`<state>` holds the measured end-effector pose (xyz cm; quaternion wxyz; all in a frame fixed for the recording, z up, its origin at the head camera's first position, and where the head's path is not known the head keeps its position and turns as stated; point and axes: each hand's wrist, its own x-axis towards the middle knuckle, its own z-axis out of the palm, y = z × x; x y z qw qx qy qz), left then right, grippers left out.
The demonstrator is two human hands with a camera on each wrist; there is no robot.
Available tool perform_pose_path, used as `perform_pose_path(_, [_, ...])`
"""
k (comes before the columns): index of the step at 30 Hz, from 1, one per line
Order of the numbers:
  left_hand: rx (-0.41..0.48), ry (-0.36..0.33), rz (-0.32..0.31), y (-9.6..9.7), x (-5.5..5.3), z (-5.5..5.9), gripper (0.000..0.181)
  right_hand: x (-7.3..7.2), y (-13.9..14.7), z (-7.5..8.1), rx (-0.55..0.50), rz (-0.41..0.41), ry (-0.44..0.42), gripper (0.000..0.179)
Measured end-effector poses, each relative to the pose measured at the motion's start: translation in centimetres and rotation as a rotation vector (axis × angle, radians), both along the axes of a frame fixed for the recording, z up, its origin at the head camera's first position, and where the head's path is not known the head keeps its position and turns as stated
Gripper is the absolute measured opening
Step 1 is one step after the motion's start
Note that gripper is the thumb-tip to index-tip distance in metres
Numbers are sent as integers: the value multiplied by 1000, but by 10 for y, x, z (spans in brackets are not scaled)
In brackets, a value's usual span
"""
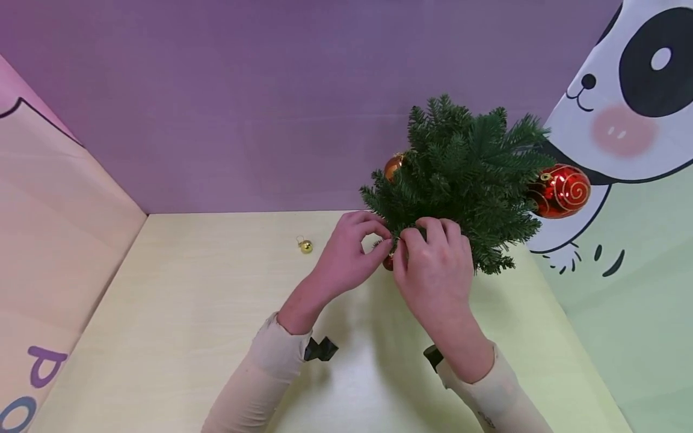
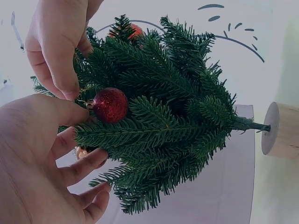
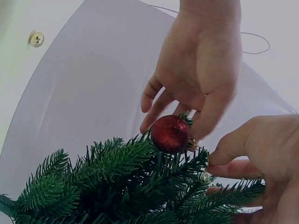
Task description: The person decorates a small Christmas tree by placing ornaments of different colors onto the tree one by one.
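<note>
A small artificial Christmas tree [image 1: 460, 162] stands at the back right of the table. Low on its front hangs a glittery red ball ornament [image 2: 110, 105] with a gold cap [image 3: 191, 143]. My left hand [image 1: 352, 252] pinches at this cap with thumb and forefinger; its other fingers spread by the branches. My right hand [image 1: 438, 264] comes from the other side, thumb and forefinger pinching the thin loop above the cap, close against a branch tip. From the head view the red ball is mostly hidden behind the hands.
A small gold ball ornament [image 1: 306, 246] lies on the pale table [image 1: 189, 300], left of the hands. A big red swirled ball [image 1: 565, 191] hangs on the tree's right, an orange ball [image 1: 393, 167] on its left. The tree has a wooden base [image 2: 285, 130].
</note>
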<state>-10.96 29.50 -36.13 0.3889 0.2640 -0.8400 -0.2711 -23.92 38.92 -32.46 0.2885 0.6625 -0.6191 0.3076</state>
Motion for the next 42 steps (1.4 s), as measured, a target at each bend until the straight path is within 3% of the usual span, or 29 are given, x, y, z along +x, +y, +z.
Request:
perform_pose_path(9, [14,21,31,4,1,-4,10,-2,0,0,-12,22,-2,13])
perform_pose_path(16, [-2,80,55,5,-3,1,11,-4,-2,-1,-33,29,0,14])
perform_pose_path(23, [33,-3,56,8,-3,-4,10,-6,-1,0,-7,83,-26,10])
perform_pose_path(32, [42,-20,31,6,-1,-8,10,-8,1,2,30,120,-52,9])
perform_pose_path(42, [36,-25,24,4,0,-8,11,-11,3,3,45,159,-61,37])
